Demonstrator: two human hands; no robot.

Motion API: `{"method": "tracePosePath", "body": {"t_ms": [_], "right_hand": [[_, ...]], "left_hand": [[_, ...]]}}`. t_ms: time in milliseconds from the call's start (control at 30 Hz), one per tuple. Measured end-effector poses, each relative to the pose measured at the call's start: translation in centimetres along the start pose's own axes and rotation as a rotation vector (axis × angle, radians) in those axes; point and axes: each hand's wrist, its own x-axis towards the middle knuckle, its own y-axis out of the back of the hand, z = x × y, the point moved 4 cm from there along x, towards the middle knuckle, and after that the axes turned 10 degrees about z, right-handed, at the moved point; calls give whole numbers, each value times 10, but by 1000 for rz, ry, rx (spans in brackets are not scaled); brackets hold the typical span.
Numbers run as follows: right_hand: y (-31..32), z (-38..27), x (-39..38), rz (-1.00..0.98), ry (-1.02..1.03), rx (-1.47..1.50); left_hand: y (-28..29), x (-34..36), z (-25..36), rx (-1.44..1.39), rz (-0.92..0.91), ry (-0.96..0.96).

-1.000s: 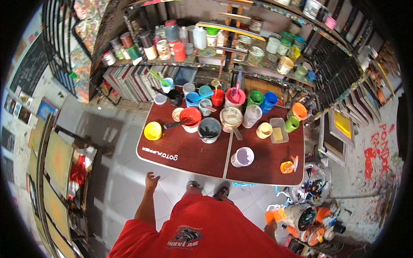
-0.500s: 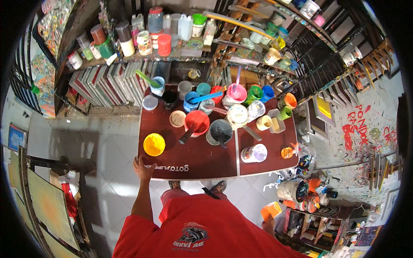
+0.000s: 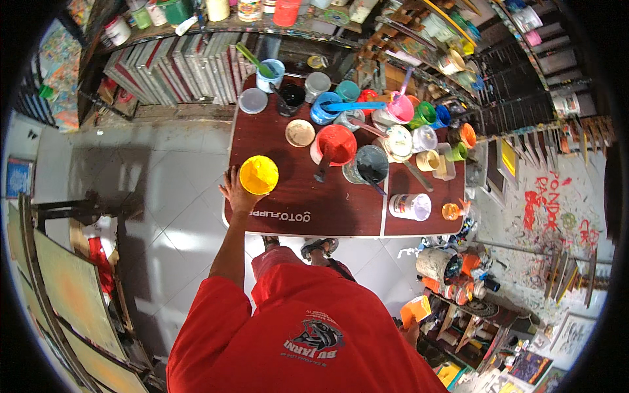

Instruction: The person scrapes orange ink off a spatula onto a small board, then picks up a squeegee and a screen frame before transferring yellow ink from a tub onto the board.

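Observation:
A tub of yellow paint (image 3: 259, 174) stands near the left edge of the dark red table (image 3: 288, 196). My left hand (image 3: 237, 191) is at the tub's near left side, fingers spread and pointing away from me. The tub hides part of the hand, so a firm grip cannot be made out. Low on the right, my right hand (image 3: 411, 332) is closed on an orange piece with a pale edge (image 3: 415, 310), held beside my body off the table. Its exact kind is unclear. To the right of the yellow tub stand a red paint tub (image 3: 335, 145) and a dark grey paint tub (image 3: 367, 164), each with a stirring stick.
More paint tubs crowd the table's far half, among them a blue tub (image 3: 325, 108) and a pink tub (image 3: 396, 108). A white tub (image 3: 411, 206) stands near the front right. Framed screens (image 3: 177, 72) are stacked beneath the back shelf. A dark-mouthed bucket (image 3: 438, 265) sits right of the table.
My left hand has moved from the table's front left corner up to the yellow tub. The view has shifted, with the table higher in it. The right hand still holds the orange piece.

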Motion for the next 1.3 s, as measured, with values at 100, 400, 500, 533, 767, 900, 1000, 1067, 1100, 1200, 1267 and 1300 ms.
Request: {"method": "tracePosePath", "body": {"t_ms": [100,400,500,533,767,900,1000,1067,1100,1200,1267,1300], "right_hand": [[-17,-29,-60,111,-309,212],[-6,-36,-100,225,-330,258],[-2,-26,-92,230,-302,362],[2,-20,-89,203,-289,379],[5,-3,-69,334,-358,378],[33,41,-16,100,-257,414],[39,68,33,-17,-158,519],[45,89,63,-8,-226,470],[41,97,76,-52,-148,523],[65,122,133,181,-291,486],[81,130,166,166,-279,518],[84,131,185,190,-297,531]], "left_hand": [[-4,12,14,49,-18,-70],[-16,7,2,-106,177,-143],[-11,6,9,-267,128,-49],[-8,7,10,-431,73,18],[3,-34,8,-935,46,242],[32,-74,22,-1190,24,326],[62,-105,36,-1222,17,330],[87,-123,66,-1187,39,272],[99,-129,89,-1192,14,243],[128,-154,165,-1193,-10,158],[140,-166,225,-1193,-42,112],[142,-173,260,-1227,-16,115]]}}
